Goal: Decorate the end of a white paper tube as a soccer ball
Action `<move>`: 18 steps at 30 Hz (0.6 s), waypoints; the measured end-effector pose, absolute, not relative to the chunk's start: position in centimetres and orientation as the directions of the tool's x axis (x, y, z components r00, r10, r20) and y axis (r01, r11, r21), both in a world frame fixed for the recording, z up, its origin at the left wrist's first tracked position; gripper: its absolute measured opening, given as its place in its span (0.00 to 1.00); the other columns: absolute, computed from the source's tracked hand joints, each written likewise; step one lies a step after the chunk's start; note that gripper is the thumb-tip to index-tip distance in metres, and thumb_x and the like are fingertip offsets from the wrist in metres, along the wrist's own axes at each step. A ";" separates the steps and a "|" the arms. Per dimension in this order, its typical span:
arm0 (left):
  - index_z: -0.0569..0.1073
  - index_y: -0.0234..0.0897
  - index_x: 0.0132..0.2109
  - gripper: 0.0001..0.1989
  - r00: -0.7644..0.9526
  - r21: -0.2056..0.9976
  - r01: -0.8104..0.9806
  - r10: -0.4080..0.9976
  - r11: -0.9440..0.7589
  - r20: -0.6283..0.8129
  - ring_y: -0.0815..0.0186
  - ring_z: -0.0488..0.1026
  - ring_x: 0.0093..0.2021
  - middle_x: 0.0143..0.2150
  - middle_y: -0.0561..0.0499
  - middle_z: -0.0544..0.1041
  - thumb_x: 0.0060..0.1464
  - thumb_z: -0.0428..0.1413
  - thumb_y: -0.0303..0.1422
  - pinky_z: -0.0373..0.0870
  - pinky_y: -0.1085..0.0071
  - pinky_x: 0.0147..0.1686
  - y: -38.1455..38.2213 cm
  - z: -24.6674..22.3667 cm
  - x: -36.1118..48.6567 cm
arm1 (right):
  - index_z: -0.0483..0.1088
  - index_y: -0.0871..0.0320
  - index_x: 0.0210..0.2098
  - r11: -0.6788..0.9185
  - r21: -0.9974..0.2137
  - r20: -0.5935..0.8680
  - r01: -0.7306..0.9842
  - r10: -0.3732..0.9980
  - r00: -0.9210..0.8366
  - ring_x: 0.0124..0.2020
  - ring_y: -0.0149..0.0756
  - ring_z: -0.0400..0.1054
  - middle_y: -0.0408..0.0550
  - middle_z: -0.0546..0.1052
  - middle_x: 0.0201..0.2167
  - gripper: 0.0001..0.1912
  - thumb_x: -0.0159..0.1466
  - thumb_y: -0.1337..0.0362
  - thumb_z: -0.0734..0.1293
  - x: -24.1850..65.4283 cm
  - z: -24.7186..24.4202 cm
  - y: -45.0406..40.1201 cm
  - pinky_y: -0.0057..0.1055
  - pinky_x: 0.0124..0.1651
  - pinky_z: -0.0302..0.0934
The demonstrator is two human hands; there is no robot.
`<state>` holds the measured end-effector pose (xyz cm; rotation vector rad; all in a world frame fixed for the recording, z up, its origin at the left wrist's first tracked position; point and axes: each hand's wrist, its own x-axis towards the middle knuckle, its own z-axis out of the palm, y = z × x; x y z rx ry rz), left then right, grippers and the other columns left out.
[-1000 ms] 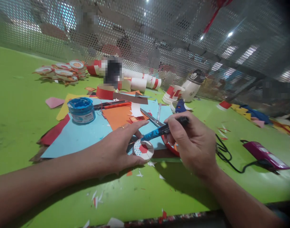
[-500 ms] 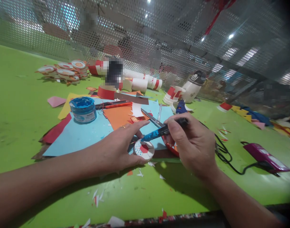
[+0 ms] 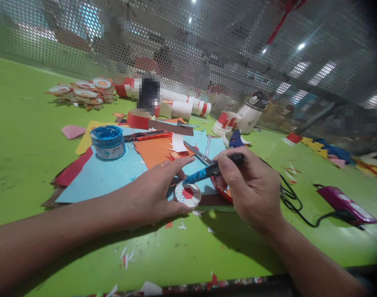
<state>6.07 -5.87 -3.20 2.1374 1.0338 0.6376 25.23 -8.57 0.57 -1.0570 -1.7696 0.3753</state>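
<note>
Between the thumb and fingers of my left hand (image 3: pixel 154 187) sits a small round white disc (image 3: pixel 193 201) with a red centre shape, dark lines and blue dots on its left side. My right hand (image 3: pixel 248 187) grips a black pen (image 3: pixel 211 169) whose front part is smeared with blue paint. The pen's tip meets the disc's upper edge or hovers just over it; I cannot tell which. Beyond my left hand stands an open jar of blue paint (image 3: pixel 108 144). Scissors (image 3: pixel 197 152) lie behind the pen, partly hidden by my right hand.
Light-blue paper (image 3: pixel 98 181) and orange paper (image 3: pixel 154 150) cover the middle of the green table (image 3: pixel 92 264). A purple power strip (image 3: pixel 345 205) with a black cable lies right. Farther back are stacked paper cups (image 3: pixel 179 108), a white kettle-like jug (image 3: pixel 251 115) and layered paper crafts (image 3: pixel 86 94).
Very little differs. A few more blue dots seem to show on the disc, and both hands hold nearly the same place.
</note>
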 end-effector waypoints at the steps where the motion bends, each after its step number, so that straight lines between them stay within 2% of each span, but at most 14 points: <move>1: 0.54 0.39 0.68 0.44 0.566 0.737 0.490 0.813 -0.466 0.137 0.51 0.72 0.48 0.52 0.40 0.73 0.47 0.63 0.39 0.69 0.55 0.46 -5.9 -3.2 6.1 | 0.68 0.56 0.33 0.569 -0.663 0.597 0.487 0.794 -0.116 0.19 0.24 0.61 0.36 0.68 0.21 0.08 0.68 0.61 0.64 25.2 0.6 -8.6 0.25 0.23 0.58; 18: 0.54 0.37 0.68 0.43 0.577 0.734 0.482 0.804 -0.478 0.144 0.51 0.71 0.48 0.52 0.40 0.72 0.48 0.63 0.39 0.69 0.54 0.46 -5.9 -3.1 6.0 | 0.67 0.56 0.33 0.575 -0.639 0.602 0.511 0.787 -0.132 0.19 0.24 0.62 0.36 0.68 0.20 0.07 0.68 0.61 0.64 25.2 0.4 -8.5 0.24 0.24 0.59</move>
